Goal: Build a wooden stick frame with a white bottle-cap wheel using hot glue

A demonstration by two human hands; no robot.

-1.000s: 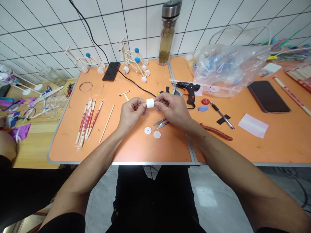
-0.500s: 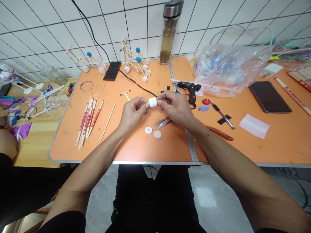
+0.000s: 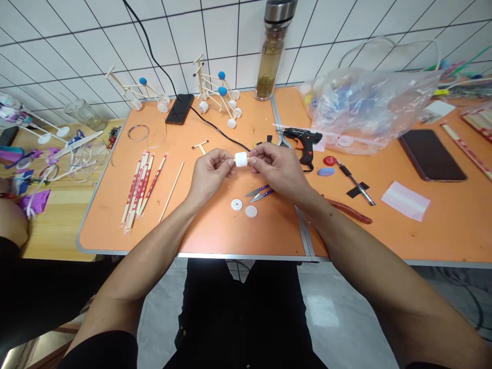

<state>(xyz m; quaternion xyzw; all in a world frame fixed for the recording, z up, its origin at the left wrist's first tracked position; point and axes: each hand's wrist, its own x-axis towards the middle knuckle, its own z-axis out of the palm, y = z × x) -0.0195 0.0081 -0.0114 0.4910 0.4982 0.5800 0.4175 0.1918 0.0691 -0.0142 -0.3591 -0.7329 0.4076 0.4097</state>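
Observation:
Between my fingertips, above the orange table (image 3: 215, 230), is a small white cylinder (image 3: 241, 159) with what looks like a short stick end showing at its sides. My left hand (image 3: 212, 171) pinches it at the left end, and my right hand (image 3: 279, 169) pinches the right end. Just below lie a white toothed disc (image 3: 237, 204), a plain white disc (image 3: 251, 211) and thread snips (image 3: 260, 193), partly under my right hand. A T-shaped stick piece (image 3: 200, 147) rests behind my left hand.
Wrapped chopsticks (image 3: 139, 192) and a bare stick (image 3: 171, 191) lie left. Small stick tricycles (image 3: 219, 95) stand behind, near a phone (image 3: 180, 108) and glass bottle (image 3: 270, 56). Rightward are a glue gun (image 3: 303, 141), pliers (image 3: 349, 211) and a plastic bag (image 3: 369, 110). A co-worker's arm (image 3: 11, 223) shows far left.
Both hands stay almost in place, still pinching the white cylinder, which has turned slightly. The whole view has shifted a little.

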